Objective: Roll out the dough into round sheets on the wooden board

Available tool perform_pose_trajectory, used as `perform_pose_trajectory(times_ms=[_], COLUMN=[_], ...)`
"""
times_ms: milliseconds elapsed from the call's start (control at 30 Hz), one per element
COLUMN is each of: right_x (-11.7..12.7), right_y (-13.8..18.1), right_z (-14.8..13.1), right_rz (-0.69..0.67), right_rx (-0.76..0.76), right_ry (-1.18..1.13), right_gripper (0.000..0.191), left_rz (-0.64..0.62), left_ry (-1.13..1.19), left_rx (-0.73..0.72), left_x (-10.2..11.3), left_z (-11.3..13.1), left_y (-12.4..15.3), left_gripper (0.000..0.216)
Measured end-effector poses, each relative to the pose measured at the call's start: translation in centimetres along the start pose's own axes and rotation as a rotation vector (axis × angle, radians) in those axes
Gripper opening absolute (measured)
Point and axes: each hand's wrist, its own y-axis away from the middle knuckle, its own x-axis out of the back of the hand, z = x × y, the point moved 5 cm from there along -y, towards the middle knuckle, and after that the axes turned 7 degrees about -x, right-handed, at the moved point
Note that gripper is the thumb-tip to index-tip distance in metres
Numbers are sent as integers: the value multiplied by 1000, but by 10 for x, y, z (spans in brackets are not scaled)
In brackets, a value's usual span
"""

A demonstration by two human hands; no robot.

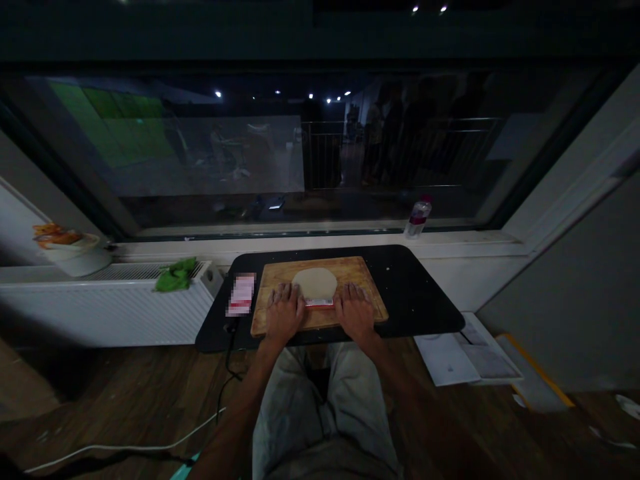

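Here both hands, left [284, 312] and right [355, 312], press flat with fingers spread on a red-handled rolling tool [319, 303], flattening pale round dough [315, 283] mid-board on the wooden cutting board [370, 303]; next calls for even forward pressure.

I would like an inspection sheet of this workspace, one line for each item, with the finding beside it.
Surface: black table with a wooden board on it; pale specks on the black top.
Job's things: flat round dough on the board; red and white roller at its near edge, between the hands.
Clutter: pink and white packet, blurred, left of the board.
Hands: left hand and right hand lie palm down at the roller's two ends.
Cables: black cable hangs from the table; white cable on the floor.
Surroundings: dark window, bottle on the sill, green cloth on the radiator, papers on the floor.
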Motion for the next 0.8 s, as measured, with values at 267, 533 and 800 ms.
perform_pose_trajectory(times_ms=[267, 533, 800], right_x=[-3, -9, -7], right_y=[-26, -64, -84], right_z=[-1, -2, -2], right_rz=[0, -12, -87], right_rx=[-30, -61, -77], right_ry=[-37, -94, -73], right_gripper=[61, 58, 58], left_rz=[-39, -96, -124], left_ry=[-18, -12, 16], left_rx=[-11, 11, 62], left_x=[1, -3, -5], left_z=[-3, -13, -18], left_y=[-24, -59, -76], left_gripper=[54, 49, 49])
